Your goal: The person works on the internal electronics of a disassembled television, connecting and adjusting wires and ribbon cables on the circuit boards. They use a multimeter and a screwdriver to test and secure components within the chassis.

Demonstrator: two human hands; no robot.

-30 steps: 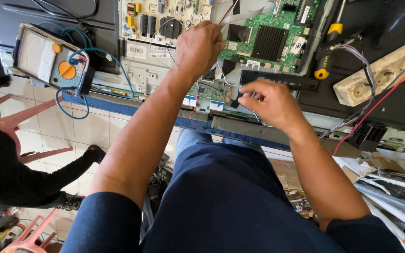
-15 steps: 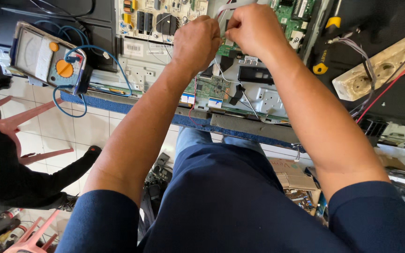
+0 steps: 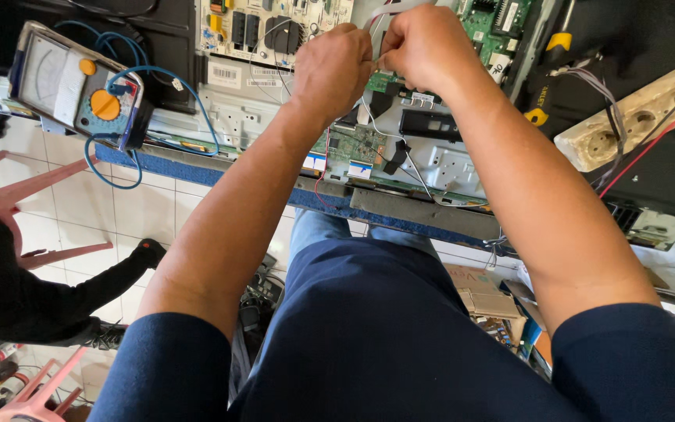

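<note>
Your meter at 10 o'clock: grey case, orange dial, white scale face, blue leads looping off it. Circuit board at 1 o'clock is green; the one at 12 o'clock is pale with black parts. Screwdriver at 2 o'clock: yellow and black. Table edge blue. Your sleeves navy. Chair at 9 o'clock pink, floor tiles white.

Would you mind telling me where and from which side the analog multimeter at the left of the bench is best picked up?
Grip the multimeter across its two long sides, near the middle of the body, coming from above. It lies face up and tilted, so the flat edges are exposed. Avoid the orange dial and the end where the blue leads plug in and loop below.
</note>
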